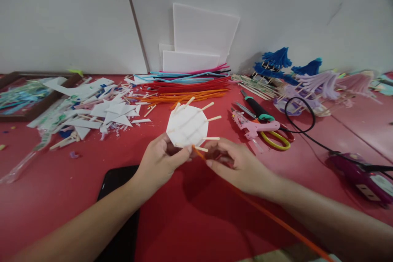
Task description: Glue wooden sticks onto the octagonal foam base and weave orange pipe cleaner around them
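A white foam-board disc with flat, many-sided edges is held up off the table, several short wooden sticks standing out around its rim. My left hand grips its lower left edge, thumb in front. An orange pipe cleaner starts at the lowest stick, by my left thumb, and runs down to the bottom right. My right hand pinches that pipe cleaner close to the disc, thumb and forefinger closed on it. Its other fingers are curled and partly hidden.
White scraps lie left, near a brown tray. Behind the disc are bundled pipe cleaners. To the right lie scissors, a pink glue gun, finished blue and lilac pieces and a purple power strip. A black phone sits below my left arm.
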A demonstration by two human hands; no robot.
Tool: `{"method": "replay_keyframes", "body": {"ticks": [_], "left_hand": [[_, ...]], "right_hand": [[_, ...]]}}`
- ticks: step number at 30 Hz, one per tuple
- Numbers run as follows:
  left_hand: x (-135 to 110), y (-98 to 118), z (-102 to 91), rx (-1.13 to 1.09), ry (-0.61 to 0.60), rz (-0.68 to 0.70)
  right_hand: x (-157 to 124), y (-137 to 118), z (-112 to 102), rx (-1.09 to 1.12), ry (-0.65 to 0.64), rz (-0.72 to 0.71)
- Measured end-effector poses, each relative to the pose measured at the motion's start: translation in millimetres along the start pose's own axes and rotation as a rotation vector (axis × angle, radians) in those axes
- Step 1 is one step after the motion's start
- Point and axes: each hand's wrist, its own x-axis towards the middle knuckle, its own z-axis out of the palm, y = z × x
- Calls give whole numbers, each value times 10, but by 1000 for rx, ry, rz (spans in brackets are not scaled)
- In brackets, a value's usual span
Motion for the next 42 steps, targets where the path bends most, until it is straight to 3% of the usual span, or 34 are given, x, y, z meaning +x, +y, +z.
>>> {"method": "replay_keyframes", "body": {"ticks": [2,5,11,14,20,22,26,29,35,42], "left_hand": [[-12,15,2,87,-24,47],[-11,15,15,78,-33,49],[35,-40,40,-199,53,-146],[45,-45,29,-246,49,-175],[19,-26,19,-210,-63,-116],[20,-24,18,-199,-52,-105],[36,-17,22,-280,-8,-194],[37,-14,28,-304,-19,-204],[15,-27,28,-216,-162,-96],[19,-28,20,-247,-132,-158]], "right_hand": [[-5,-23,74,109,-48,2],[-4,-22,131,216,-4,52],[-61,8,127,239,185,-152],[-43,-5,123,476,209,-101],[20,-5,162,860,-98,87],[10,8,191,879,-98,94],[-4,41,241,830,23,-1],[10,55,266,813,25,69],[46,62,276,872,-23,220],[52,59,256,934,-76,306]]}}
